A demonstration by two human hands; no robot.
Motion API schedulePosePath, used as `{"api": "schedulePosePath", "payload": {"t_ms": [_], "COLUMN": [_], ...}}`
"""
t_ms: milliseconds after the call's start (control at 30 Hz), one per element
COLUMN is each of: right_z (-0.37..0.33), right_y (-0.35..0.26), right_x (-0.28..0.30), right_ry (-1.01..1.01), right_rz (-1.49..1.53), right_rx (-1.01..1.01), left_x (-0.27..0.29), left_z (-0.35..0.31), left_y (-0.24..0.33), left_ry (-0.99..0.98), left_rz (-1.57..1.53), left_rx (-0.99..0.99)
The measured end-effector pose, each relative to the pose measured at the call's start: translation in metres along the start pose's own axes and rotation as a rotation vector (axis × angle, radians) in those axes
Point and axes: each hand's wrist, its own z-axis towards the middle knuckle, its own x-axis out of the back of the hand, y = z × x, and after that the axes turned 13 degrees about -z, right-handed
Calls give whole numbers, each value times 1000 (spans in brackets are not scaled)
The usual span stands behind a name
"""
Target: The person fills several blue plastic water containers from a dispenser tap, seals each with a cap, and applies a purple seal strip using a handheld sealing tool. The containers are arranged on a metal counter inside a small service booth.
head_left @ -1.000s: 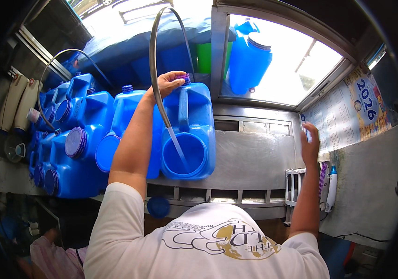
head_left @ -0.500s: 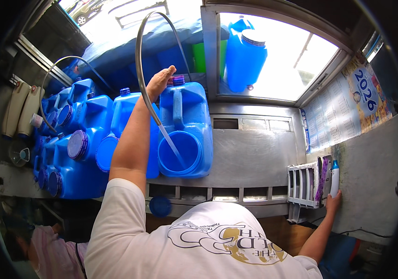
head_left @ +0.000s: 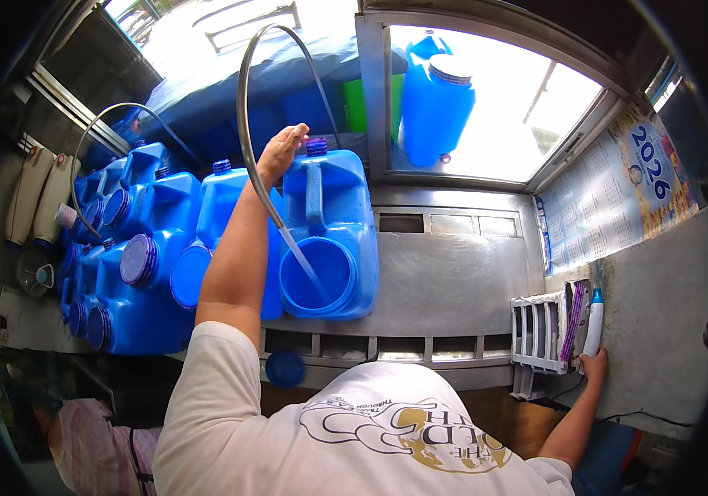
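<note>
Moved since the earliest frame: left hand [head_left: 282, 154], off the purple cap [head_left: 316, 147] to a place just beside it; right hand [head_left: 593, 364], from mid-air down to the lower end of a white implement with a blue tip [head_left: 593, 326]. Left fingers: extended, fairly close together, gripping nothing. Right fingers: at the implement; cannot tell how tightly they close. Blue jug [head_left: 358, 211], one, on the metal counter [head_left: 453, 264], handle uppermost, purple cap at its far end, wide round mouth facing the wearer. Grey hose [head_left: 244, 116], one, arched, its pale end inside that mouth. Further blue jugs [head_left: 126, 302], grouped at left, several with purple-rimmed lids. White slatted rack [head_left: 538, 332], one, at right, beside purple strips [head_left: 573, 321]. Round blue lid [head_left: 284, 369], one, at the counter's near edge
</note>
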Motion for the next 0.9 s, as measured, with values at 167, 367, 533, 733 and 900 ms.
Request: {"api": "schedulePosePath", "payload": {"t_ms": [167,367,533,733,900], "right_z": [-2,-34,-48,-72,-82], "right_y": [38,-36,-66,-136,-158], "right_x": [3,61,95,133,136], "right_ry": [81,-75,62,70,49], "right_rz": [224,656,887,926,921], "right_rx": [-21,-87,86,266,290], "left_x": [-16,-3,-14,-11,-14], "left_z": [5,-6,-2,5,-3], "left_y": [5,13,22,9,17], "left_ry": [-170,-185,-170,-154,-122], "left_rz": [-199,-159,-212,-187,-263], "left_rx": [145,194,252,235,258]}}
